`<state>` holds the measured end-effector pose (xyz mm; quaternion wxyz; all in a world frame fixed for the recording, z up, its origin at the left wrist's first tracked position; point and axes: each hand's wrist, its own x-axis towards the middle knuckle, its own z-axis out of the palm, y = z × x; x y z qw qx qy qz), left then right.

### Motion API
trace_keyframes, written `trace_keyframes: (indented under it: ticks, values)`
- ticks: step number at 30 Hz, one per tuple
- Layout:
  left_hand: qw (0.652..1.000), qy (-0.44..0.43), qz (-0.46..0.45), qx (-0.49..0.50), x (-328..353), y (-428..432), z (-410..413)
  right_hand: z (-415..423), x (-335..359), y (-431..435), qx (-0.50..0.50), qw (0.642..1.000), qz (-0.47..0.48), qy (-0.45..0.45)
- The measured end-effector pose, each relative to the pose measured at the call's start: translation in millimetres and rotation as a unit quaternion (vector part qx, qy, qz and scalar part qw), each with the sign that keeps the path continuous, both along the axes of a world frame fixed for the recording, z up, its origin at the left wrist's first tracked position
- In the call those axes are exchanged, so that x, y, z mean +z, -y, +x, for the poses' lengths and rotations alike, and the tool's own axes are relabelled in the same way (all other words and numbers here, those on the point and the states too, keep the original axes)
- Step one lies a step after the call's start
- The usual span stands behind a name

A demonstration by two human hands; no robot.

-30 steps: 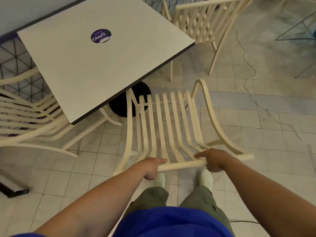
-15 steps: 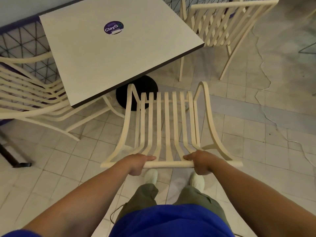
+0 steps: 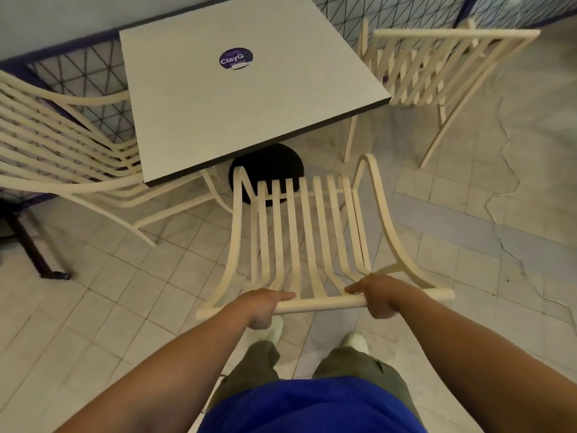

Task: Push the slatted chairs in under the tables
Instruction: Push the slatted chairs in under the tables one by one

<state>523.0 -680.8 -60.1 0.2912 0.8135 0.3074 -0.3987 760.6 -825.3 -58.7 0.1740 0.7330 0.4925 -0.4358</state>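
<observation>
- Two hands grasp the top rail [image 3: 321,304] of the nearest chair [image 3: 309,232]. The left hand [image 3: 265,303] and the right hand [image 3: 376,296] each curl their fingers round it, one on either side of its middle.
- That chair stands just ahead of the person's feet, its back toward them and its seat pointing at the table [image 3: 237,98].
- Its front edge shows over the black round base [image 3: 265,164], close to the table's near edge but, by my judgement, not yet under the top.
- Compared with a second ago, the chair has swung from a slant to roughly square with the table and drawn closer. The lining-up looks done, and a straight push remains.
- A second chair [image 3: 62,151] sits partly under the table's left side.
- A third chair [image 3: 437,67] stands by the far right corner.
</observation>
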Motion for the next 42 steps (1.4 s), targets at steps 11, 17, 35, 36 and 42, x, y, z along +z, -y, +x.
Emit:
trace_keyframes:
  ticks: [11,17,35,36,42]
  values:
    - [0.998,0.013,0.011,0.063,-1.7,25.4,20.7,40.1,-0.1,-6.6,0.087,0.996,0.015,0.002]
    - [0.997,0.005,0.018,0.071,8.6,27.2,18.5,43.6,7.5,-4.7,0.094,0.995,0.023,0.017]
    - [0.997,0.017,0.052,0.05,-3.3,28.4,11.3,55.9,3.0,16.7,0.058,0.994,0.019,0.086]
    - [0.997,0.018,0.055,0.052,-3.5,29.2,11.6,58.4,2.8,16.9,0.059,0.995,0.02,0.083]
    - [0.996,0.004,0.054,0.067,2.1,31.1,18.8,69.7,-2.3,20.3,0.068,0.996,0.04,0.049]
